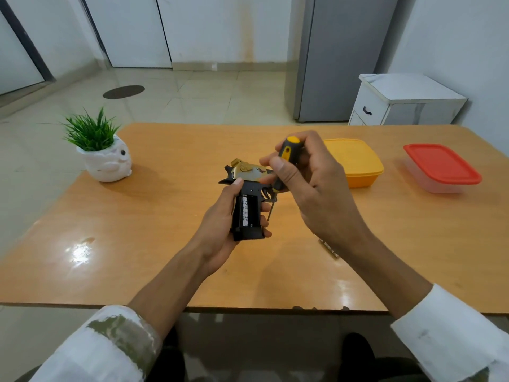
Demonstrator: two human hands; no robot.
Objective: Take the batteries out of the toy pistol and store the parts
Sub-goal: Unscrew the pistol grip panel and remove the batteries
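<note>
Potted plant [97, 150] near table [165, 216] far-left corner. Left hand [223, 221] wrapped around toy pistol [248, 199] grip, above table centre; battery [245, 212] visible in open compartment. Right hand [308, 186] clasping screwdriver [283, 166], shaft beside trigger. Yellow-lidded container [355, 161] and red-lidded container [440, 166] along far-right edge.

Plant pot [106, 162] sits left on the table [170, 216] (two lidded containers [355, 161] right).

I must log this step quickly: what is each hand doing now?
Left hand: closed on the pistol.
Right hand: closed on the screwdriver.
</note>
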